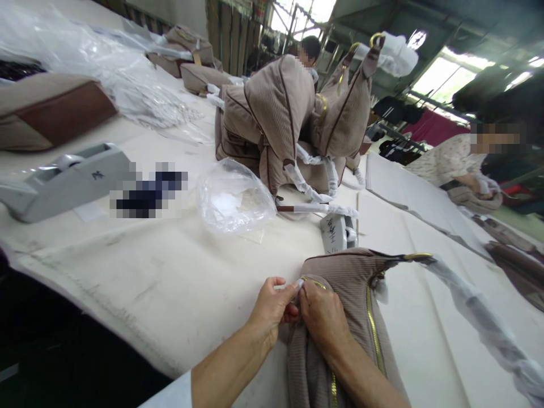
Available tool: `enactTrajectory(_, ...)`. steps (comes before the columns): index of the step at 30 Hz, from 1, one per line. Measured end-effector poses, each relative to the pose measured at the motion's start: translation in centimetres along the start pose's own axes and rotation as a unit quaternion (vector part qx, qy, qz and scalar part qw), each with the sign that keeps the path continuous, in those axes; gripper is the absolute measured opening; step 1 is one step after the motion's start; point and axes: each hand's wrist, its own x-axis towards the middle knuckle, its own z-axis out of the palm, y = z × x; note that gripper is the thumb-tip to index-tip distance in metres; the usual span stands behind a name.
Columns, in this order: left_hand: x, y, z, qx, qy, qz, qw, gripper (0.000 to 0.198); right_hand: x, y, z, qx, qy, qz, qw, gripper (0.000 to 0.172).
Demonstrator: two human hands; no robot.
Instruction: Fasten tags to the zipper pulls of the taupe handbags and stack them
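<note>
The left hand (271, 310) and right hand (322, 315) work together at the top of a taupe corduroy bag (340, 300), which lies on the near right of the desk (191, 255). The left fingers (293, 290) are pinched together on a small white tab (301, 285) at the end of the gold zipper (374, 323). The right fingers (317, 292) curl over the bag just beside that tab; whether they grip it, I cannot tell. A plastic-wrapped strap (476, 306) runs from the bag to the right.

Farther along the desk sit a grey tape dispenser (63, 181), a clear plastic bag (233, 195) and a pile of similar bags (272, 124). At the right, a co-worker (450, 164) handles another bag (474, 198).
</note>
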Motion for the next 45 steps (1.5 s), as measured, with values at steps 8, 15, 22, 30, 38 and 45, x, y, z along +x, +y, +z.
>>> enactTrajectory(8,0.2,-0.5,0.1,0.002,0.003,0.041,0.999,0.043,-0.1,-0.2,-0.2,-0.008,0.002,-0.009,1.000,0.024)
enactTrajectory(15,0.1,-1.0,0.6,0.051,0.014,0.179,0.982,0.023,-0.2,1.8,-2.2,0.095,0.035,-0.065,0.993,0.025)
enactTrajectory(22,0.1,-0.8,-0.1,0.119,0.034,0.255,0.959,0.010,2.9,2.5,-5.1,0.170,-0.038,-0.194,0.965,0.027)
enactTrajectory(30,0.4,-0.5,-0.2,0.175,0.043,0.303,0.936,0.010,4.1,1.7,-5.4,0.177,-0.122,-0.215,0.953,0.022)
enactTrajectory(38,0.5,-0.2,-0.1,0.211,0.050,0.315,0.924,0.011,3.9,1.3,-3.9,0.002,-0.070,-0.231,0.970,0.015)
enactTrajectory(45,0.7,-0.3,-0.2,0.200,0.078,0.285,0.934,0.008,4.6,2.4,-3.3,0.083,-0.009,-0.219,0.972,0.018)
